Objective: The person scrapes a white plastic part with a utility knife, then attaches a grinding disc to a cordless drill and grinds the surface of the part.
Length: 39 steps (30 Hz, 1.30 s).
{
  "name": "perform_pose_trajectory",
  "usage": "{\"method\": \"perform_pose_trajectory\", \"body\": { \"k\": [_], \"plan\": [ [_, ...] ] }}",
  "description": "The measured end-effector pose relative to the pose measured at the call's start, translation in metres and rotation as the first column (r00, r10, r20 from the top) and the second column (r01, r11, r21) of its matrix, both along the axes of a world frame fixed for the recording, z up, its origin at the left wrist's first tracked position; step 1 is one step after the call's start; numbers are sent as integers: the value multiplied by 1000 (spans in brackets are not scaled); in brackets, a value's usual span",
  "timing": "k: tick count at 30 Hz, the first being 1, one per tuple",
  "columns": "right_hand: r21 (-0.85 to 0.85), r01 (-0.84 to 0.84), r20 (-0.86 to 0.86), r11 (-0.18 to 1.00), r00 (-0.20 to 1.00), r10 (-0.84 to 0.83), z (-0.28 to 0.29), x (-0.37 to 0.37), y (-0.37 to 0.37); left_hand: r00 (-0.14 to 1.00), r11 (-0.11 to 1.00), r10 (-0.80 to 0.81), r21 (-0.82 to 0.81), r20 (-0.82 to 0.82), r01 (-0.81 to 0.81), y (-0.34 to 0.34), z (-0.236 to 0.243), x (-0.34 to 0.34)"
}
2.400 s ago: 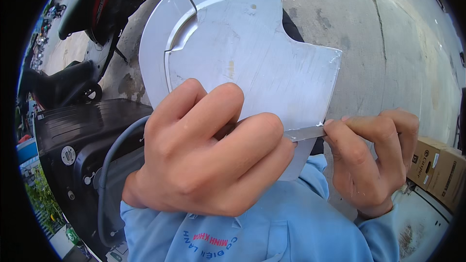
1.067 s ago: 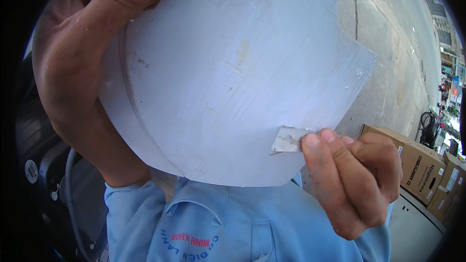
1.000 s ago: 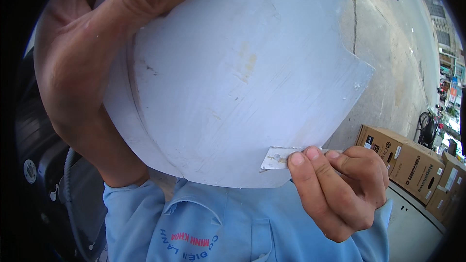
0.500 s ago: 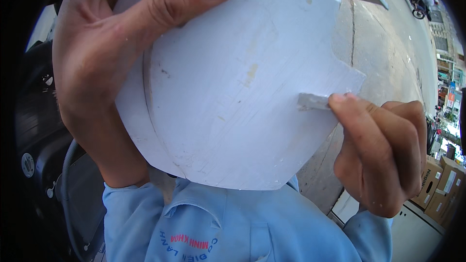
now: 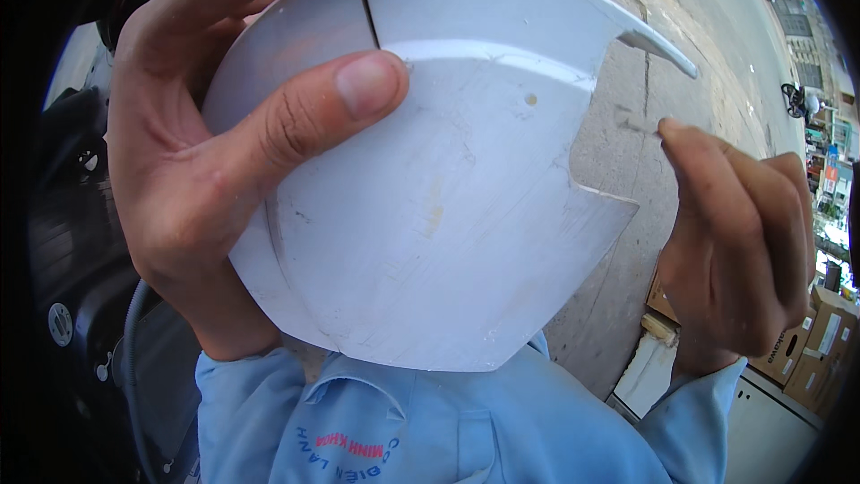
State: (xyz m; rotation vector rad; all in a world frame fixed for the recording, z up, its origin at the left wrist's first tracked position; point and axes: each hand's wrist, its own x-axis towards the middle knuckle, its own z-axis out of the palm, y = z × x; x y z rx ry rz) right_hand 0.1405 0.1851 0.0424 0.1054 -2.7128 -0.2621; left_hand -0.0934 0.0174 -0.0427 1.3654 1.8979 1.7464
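Observation:
My left hand (image 5: pixel 206 152) grips a white curved plastic cover (image 5: pixel 421 215) by its left and upper edge, the thumb pressed on its face. The cover has fine scratches, faint yellowish marks, a dark seam near the top and a cut-out with a pointed corner on its right side. To the right, my right hand (image 5: pixel 735 233) is closed in a pinch on a thin greyish strip (image 5: pixel 638 123), smeared by motion. The strip is off the cover, over the gap of the cut-out. What the strip is, I cannot make out.
Black machinery (image 5: pixel 72 233) with a grey ribbed hose (image 5: pixel 133 350) stands at the left. Cardboard boxes (image 5: pixel 806 350) sit on a white surface (image 5: pixel 770 435) at the lower right. Concrete ground (image 5: pixel 618 305) lies below, and a motorbike (image 5: pixel 794 100) stands far off at the right.
The right hand has lifted the strip off the cover's face and moved up and right. The left hand has tilted the cover, so its upper rim and seam now show.

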Motion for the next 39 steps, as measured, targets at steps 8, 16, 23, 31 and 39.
{"method": "perform_pose_trajectory", "body": {
  "k": [8, 16, 23, 31, 39],
  "plan": [
    [-230, -78, 170, 970, 978, 119, 6, 1, -32, 999, 999, 44, -11, -9, -44, -2, 2, -2],
    [-138, 105, 73, 985, 993, -96, 16, 10, -20, 994, 997, 77, 7, 72, -77, 4, 0, -3],
    [30, 50, 95, 998, 994, -52, 6, -5, -19, 995, 995, 96, 32, 2, -96, 1, -4, -8],
    [50, -25, -22, 998, 999, 26, -19, 47, -15, 774, 961, 241, 256, -586, -106, 5, -6, -49],
    [-67, 3, -142, 998, 990, -12, -40, 59, -43, 867, 1000, -21, -28, -498, 8, -69, 26, 62]
  ]
}}
